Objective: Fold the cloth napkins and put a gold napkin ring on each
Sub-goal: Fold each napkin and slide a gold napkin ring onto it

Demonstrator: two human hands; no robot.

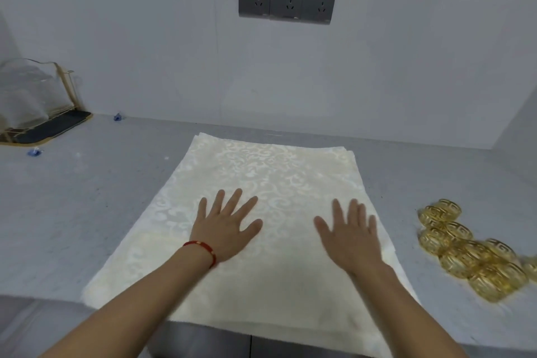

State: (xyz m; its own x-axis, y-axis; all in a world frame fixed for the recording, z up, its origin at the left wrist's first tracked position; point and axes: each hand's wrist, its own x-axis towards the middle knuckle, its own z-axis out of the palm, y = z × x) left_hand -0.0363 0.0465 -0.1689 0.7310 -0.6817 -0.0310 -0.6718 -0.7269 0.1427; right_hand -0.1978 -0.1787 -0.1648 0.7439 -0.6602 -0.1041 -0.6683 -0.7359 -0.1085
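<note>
A grey counter (pixel 96 212) runs up to the wall. A stack of cream patterned napkins (pixel 261 183) lies spread flat at its middle, the near edge hanging over the counter's front. At the right sits a heap of gold rings (pixel 470 250). At the far left stands a wire rack (pixel 37 113), with two small blue scraps (pixel 35 152) near it.

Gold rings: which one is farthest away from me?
The gold napkin ring at the top of the pile, nearest the wall. The others lie closer to you and farther right.
</note>
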